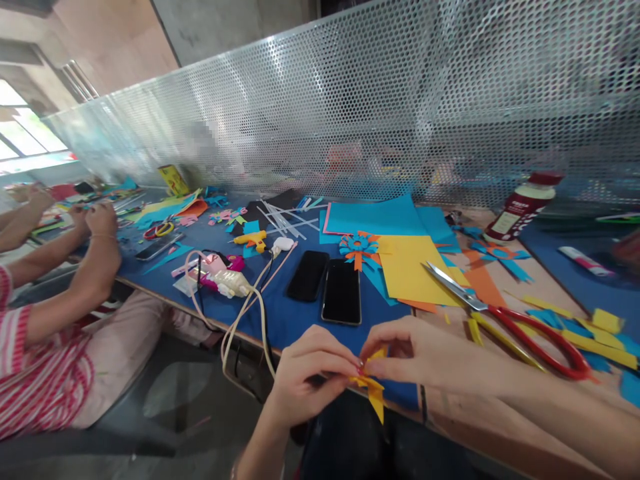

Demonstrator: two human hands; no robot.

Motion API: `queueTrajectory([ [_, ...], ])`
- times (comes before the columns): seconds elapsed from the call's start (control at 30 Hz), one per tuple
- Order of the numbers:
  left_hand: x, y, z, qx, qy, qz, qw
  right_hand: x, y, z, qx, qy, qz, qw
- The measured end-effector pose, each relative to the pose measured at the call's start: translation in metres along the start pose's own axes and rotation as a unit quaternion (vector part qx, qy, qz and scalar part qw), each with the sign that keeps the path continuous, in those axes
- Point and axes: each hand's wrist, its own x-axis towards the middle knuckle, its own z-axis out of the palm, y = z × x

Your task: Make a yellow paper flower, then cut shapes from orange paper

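Note:
A small cut piece of yellow paper [376, 400] hangs at the table's front edge, pinched from both sides. My left hand [313, 373] is closed on its left end with thumb and fingertips. From the right, my right hand [403, 353] grips the same paper, its fingers curled and partly hiding it. Just beyond the hands lie two dark phones [342, 292] side by side. A blue and orange paper flower [359, 247] rests by a yellow sheet [413, 270]. Red-handled scissors [505, 317], blades parted, lie right of the sheet, near my right forearm.
Blue sheets [373, 217] lie at the back before a perforated metal screen [350, 113]. A bottle [523, 207] stands right, paper scraps [595, 333] nearby. Left are a yellow glue gun [251, 240], cables [260, 303] and a power strip. A person in a striped shirt [47, 373] works farther left.

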Motion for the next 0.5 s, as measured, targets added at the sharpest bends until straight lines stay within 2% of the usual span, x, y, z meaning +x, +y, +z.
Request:
queueTrajectory([
  [0.1, 0.0, 0.0, 0.0, 0.004, -0.01, -0.006, 1.0, 0.001, 0.007, -0.001, -0.023, -0.003, -0.005, 1.0],
  [0.23, 0.0, -0.002, 0.001, 0.005, -0.012, -0.005, 1.0, 0.003, 0.014, -0.001, 0.027, -0.009, -0.006, 1.0],
  [0.5, 0.0, -0.002, 0.002, 0.02, -0.018, -0.017, 1.0, 0.005, 0.016, 0.001, 0.068, 0.025, 0.001, 0.997],
])
